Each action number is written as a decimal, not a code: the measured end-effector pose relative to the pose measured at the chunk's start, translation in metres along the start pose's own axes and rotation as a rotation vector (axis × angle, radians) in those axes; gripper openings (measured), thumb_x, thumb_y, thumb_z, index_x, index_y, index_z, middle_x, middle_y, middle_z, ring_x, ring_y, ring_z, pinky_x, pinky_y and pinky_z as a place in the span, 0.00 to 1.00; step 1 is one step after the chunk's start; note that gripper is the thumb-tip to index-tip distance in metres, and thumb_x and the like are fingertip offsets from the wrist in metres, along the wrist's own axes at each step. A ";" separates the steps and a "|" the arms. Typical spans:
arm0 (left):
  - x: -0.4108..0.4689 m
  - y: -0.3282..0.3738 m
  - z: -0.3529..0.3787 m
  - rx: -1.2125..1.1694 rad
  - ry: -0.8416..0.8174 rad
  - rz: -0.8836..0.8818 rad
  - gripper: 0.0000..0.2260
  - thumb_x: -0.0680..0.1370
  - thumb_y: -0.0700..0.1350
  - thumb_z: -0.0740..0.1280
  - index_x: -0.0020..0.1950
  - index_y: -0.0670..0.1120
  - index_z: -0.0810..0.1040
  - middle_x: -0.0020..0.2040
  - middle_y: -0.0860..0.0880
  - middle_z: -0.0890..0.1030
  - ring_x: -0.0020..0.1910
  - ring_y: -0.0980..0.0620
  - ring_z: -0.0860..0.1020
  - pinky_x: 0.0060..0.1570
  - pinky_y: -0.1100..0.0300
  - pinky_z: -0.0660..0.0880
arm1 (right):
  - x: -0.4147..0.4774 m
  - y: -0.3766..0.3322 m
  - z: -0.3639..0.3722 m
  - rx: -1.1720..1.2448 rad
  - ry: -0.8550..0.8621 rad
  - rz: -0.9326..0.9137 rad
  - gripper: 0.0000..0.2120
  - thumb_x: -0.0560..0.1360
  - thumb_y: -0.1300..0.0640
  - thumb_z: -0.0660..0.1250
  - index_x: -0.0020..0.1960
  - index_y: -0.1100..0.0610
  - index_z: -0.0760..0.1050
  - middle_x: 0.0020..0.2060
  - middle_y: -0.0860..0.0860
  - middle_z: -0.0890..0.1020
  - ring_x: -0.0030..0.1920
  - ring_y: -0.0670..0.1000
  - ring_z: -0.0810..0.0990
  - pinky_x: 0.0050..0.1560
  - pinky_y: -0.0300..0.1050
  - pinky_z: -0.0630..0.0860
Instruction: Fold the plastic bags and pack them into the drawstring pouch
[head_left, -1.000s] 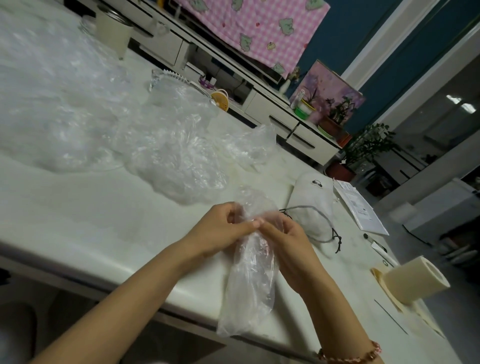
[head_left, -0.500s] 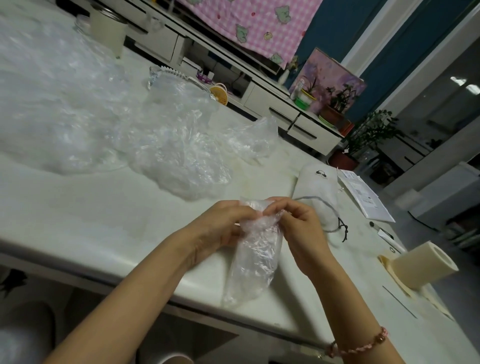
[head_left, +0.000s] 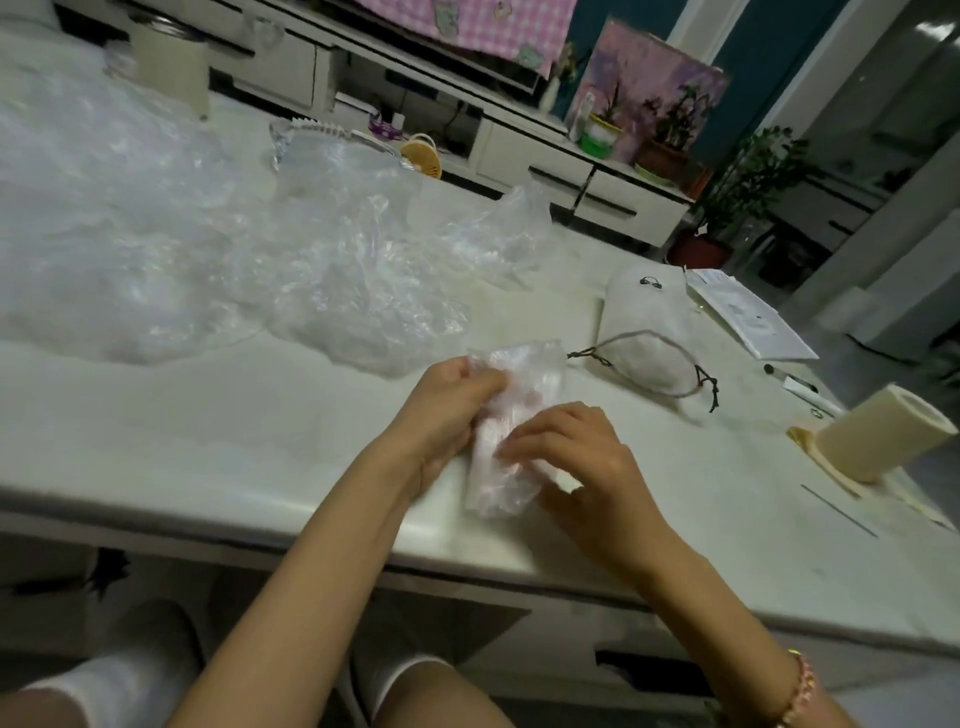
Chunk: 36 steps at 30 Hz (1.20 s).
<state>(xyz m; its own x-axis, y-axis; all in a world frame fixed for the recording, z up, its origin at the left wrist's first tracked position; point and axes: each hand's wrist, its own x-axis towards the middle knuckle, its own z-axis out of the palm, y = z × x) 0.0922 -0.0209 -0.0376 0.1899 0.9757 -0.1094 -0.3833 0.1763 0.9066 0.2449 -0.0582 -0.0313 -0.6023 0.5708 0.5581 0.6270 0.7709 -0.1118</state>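
A clear plastic bag (head_left: 511, 395), folded into a narrow strip, lies on the white table (head_left: 234, 441) near its front edge. My left hand (head_left: 447, 410) grips the bag's left side with curled fingers. My right hand (head_left: 582, 457) presses down on the lower half of the bag, fingers spread over it. The white drawstring pouch (head_left: 641, 317) lies flat to the right behind my hands, its dark cord looped across it. A heap of crumpled clear bags (head_left: 332, 270) sits behind my hands, with one more loose bag (head_left: 509, 228) further back.
A large sheet of bubble wrap (head_left: 98, 218) covers the table's left. A cream roll (head_left: 883, 441) lies at the right edge, with papers (head_left: 748, 312) and a pen (head_left: 789, 379) behind it. A beige cup (head_left: 169, 67) and a glass dish (head_left: 311, 137) stand at the back.
The bag was held up and hanging over the table's edge; now it lies shorter and flat on the table. My right hand has come down onto it.
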 end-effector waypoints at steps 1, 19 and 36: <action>0.001 -0.001 0.000 0.045 0.026 0.031 0.04 0.75 0.38 0.65 0.42 0.43 0.78 0.40 0.43 0.83 0.38 0.49 0.81 0.41 0.58 0.77 | 0.002 -0.003 -0.003 0.137 0.006 0.115 0.06 0.71 0.60 0.68 0.47 0.55 0.79 0.44 0.42 0.81 0.47 0.46 0.77 0.48 0.42 0.71; -0.002 -0.001 0.004 0.296 -0.046 0.140 0.13 0.62 0.45 0.64 0.45 0.44 0.76 0.42 0.49 0.78 0.41 0.53 0.75 0.45 0.59 0.71 | 0.022 0.000 -0.015 0.680 -0.053 0.856 0.06 0.74 0.63 0.69 0.40 0.53 0.79 0.34 0.46 0.80 0.36 0.43 0.75 0.39 0.33 0.70; -0.007 0.002 0.001 0.154 -0.052 0.212 0.10 0.73 0.28 0.63 0.43 0.42 0.77 0.38 0.46 0.81 0.26 0.49 0.78 0.25 0.63 0.74 | 0.027 0.004 0.002 1.279 0.241 1.036 0.11 0.65 0.70 0.68 0.31 0.56 0.81 0.39 0.56 0.84 0.39 0.52 0.81 0.39 0.41 0.77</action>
<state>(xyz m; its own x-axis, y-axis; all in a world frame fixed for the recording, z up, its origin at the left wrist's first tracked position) 0.0914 -0.0275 -0.0344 0.1683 0.9799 0.1067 -0.2782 -0.0567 0.9588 0.2301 -0.0394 -0.0186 -0.0554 0.9948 -0.0857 -0.1702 -0.0940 -0.9809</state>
